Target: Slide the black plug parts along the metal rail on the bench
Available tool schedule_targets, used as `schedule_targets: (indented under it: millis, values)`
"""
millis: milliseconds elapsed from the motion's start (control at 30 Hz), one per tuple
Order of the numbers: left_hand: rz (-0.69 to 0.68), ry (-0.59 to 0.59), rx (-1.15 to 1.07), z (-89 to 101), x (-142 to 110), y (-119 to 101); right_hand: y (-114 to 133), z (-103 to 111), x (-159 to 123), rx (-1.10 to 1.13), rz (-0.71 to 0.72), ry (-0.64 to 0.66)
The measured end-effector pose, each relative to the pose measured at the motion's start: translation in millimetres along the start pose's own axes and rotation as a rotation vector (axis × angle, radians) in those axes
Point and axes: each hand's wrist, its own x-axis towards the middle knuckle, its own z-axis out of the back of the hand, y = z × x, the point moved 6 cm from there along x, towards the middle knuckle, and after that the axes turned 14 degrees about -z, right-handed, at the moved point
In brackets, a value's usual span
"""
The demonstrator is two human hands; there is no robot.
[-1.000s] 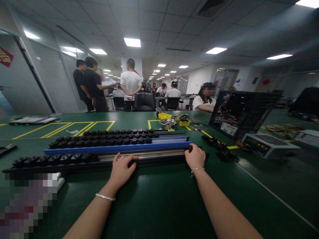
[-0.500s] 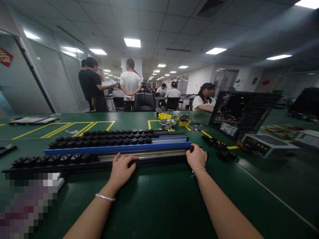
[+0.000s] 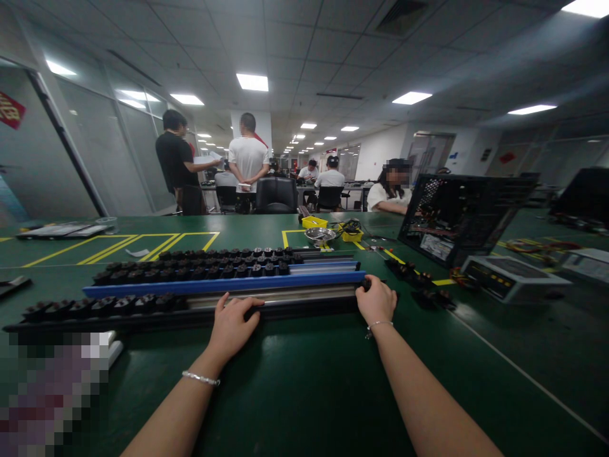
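Note:
My left hand (image 3: 234,325) rests across the near black track rail (image 3: 304,307), fingers spread and palm down. At the rail's right end, my right hand (image 3: 377,301) pinches a small black socket adapter (image 3: 366,285), mostly covered by the fingers. Several black socket adapters (image 3: 104,306) with prongs up sit in a row on the left part of this rail. Directly behind it lies a blue-edged rail (image 3: 228,283), with more rows of black adapters (image 3: 190,271) beyond.
On the green table (image 3: 304,393), loose adapters (image 3: 409,271) lie to the right. Beyond them are a power supply (image 3: 509,279) and an open computer case (image 3: 461,216). A metal bowl (image 3: 320,236) and a yellow tray (image 3: 314,222) stand at the back. Several people are in the background.
Both hands stay almost where they were on the rail. In the background, the person in black has shifted slightly, and a second person behind is no longer visible.

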Motion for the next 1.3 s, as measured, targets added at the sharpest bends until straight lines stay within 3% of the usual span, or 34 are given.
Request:
schedule_targets:
  millis: [1300]
  values:
    - [-0.008, -0.016, 0.004, -0.3, -0.1, 0.4, -14.0, 4.7, 9.9, 0.002, -0.094, -0.031]
